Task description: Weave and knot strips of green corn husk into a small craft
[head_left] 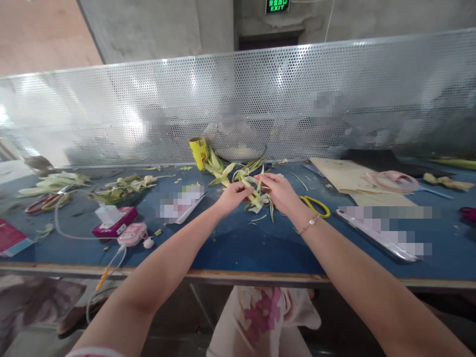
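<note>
Both my arms reach out over a blue table. My left hand is closed in a pinch on green leaf strips in the pile at the table's middle. My right hand, with a thin bracelet at the wrist, also has its fingers closed on the same bundle of strips from the right. More long leaves fan out behind the hands toward a yellow can standing at the back.
Yellow-handled scissors lie just right of my right hand. To the left sit a pink box, a small pink device with a cable, red scissors and leaf scraps. Cardboard lies right. A perforated metal screen backs the table.
</note>
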The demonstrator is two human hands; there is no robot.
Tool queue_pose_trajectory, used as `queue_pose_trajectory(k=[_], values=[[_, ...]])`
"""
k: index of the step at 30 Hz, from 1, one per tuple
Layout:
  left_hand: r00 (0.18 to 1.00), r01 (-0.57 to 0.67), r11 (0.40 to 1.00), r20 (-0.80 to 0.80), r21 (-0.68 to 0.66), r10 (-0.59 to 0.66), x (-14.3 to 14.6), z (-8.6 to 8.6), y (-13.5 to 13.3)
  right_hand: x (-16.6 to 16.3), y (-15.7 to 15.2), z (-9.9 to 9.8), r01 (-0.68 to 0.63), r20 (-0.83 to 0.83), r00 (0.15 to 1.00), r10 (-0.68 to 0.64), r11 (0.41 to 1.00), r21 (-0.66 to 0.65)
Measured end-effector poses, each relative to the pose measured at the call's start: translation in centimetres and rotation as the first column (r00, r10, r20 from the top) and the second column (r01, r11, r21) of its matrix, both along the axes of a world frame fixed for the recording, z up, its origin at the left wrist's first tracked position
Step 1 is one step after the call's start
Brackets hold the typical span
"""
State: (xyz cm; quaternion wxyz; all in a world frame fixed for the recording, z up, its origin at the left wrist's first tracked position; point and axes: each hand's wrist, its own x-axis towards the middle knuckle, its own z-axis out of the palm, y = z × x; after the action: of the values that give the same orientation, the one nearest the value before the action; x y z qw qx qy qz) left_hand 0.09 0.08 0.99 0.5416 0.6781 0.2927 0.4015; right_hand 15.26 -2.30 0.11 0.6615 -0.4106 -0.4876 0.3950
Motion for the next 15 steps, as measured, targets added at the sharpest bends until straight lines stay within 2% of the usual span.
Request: queue_pose_trajectory(k=[6,12,15], values=[[1.0,0.014,0.999,0.009,-0.048,-0.014,0.1,0.0,0.0,-0.4,-0.6,0.5,-0.001,0.079,0.997,-0.007,0.994,0.105],[0.995,0.025,0.994,0.099,-0.102,-0.015,0.1,-0.2,0.6,-0.4,-1.0,0.5,-0.094,0.26,0.963,0.072,0.993,0.074],[0.99,0.037,0.992,0.138,-0.117,-0.02,-0.1,-0.2,0.8,-0.3,-0.8,0.3,-0.103,0.353,0.933,0.071,0.992,0.074]])
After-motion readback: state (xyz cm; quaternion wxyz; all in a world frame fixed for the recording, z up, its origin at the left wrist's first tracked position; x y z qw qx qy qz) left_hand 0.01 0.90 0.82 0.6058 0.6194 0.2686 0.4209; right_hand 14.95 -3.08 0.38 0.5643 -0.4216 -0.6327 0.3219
